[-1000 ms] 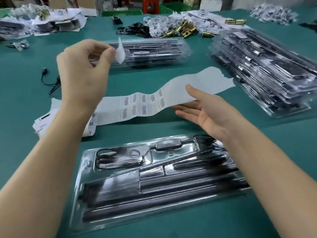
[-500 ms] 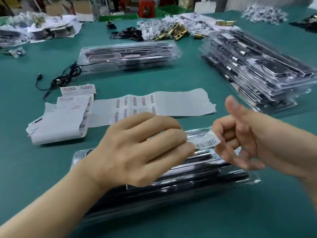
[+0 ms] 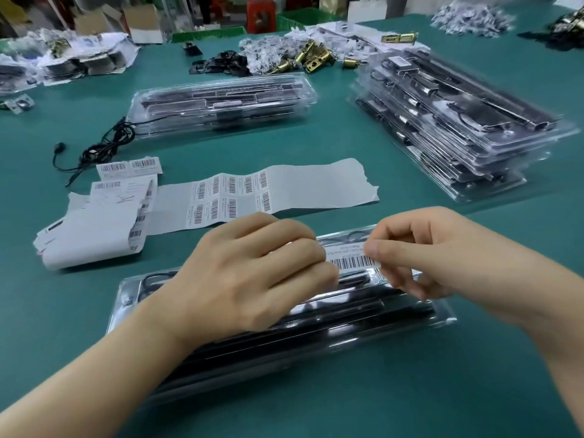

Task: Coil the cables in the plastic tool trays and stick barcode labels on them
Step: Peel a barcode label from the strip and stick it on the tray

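Centrally, on the green table (image 3: 474, 390), the near plastic tray (image 3: 442, 318) lies with bare surface along its near edge, while left hand (image 3: 252, 279) and right hand (image 3: 436, 257) pinch opposite ends of a barcode label (image 3: 350, 260) over its far edge.

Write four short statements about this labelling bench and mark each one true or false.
1. The left hand and right hand both hold one barcode label over the nearest tray. True.
2. The label sheet is stripped bare. False: several barcodes remain on it.
3. The tall tray stack stands on the left. False: it is on the right.
4. A loose black cable lies on the table by the far tray. True.
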### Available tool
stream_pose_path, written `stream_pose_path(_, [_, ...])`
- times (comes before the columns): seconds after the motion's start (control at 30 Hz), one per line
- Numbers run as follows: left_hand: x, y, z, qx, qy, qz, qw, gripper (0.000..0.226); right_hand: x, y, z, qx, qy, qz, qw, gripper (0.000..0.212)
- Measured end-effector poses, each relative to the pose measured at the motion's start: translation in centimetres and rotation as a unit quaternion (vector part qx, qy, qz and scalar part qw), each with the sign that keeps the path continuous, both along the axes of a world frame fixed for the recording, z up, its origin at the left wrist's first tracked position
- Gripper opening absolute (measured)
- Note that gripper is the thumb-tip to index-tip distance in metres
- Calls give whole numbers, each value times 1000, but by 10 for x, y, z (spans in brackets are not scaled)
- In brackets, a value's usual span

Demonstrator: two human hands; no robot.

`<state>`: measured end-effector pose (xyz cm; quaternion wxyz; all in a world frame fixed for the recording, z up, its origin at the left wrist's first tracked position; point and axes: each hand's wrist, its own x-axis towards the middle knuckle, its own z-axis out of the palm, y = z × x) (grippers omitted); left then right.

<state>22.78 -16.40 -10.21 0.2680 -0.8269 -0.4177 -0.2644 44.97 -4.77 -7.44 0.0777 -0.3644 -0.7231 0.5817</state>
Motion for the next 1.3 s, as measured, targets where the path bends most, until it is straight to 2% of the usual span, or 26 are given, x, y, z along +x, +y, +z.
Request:
stream_pose_path(0.1, [8,10,1,-11,55,30,998,14,-1,6,-9,41,-19,-20,999,23])
stream_pose_path(0.2, [11,19,-2,-53,65,70,994,26,-4,15,-20,102,-47,-49,992,19])
stream_pose_path(0.3, [15,30,-9,-74,18,87,993,26,-7,23,-27,158,-76,-65,982,20])
stream_pose_path(0.43, [17,38,-18,-113,-42,99,988,26,-8,32,-34,215,-105,-66,969,32])
stream_pose_path(0.57, [18,41,-24,-155,-78,99,980,20,-12,35,-41,272,-133,-61,951,30])
stream_pose_path(0.73, [18,40,-27,-157,-84,104,979,18,-14,35,-49,288,-151,-63,944,30])
stream_pose_path(0.93, [20,40,-28,-127,-25,120,984,25,-16,35,-55,305,-160,-76,936,29])
stream_pose_path(1.17, [21,38,-29,-130,-25,129,983,25,-15,31,-57,308,-154,-87,935,27])
stream_pose_path(1.3, [20,40,-28,-133,-14,129,983,25,-19,21,-51,362,-190,-98,907,29])
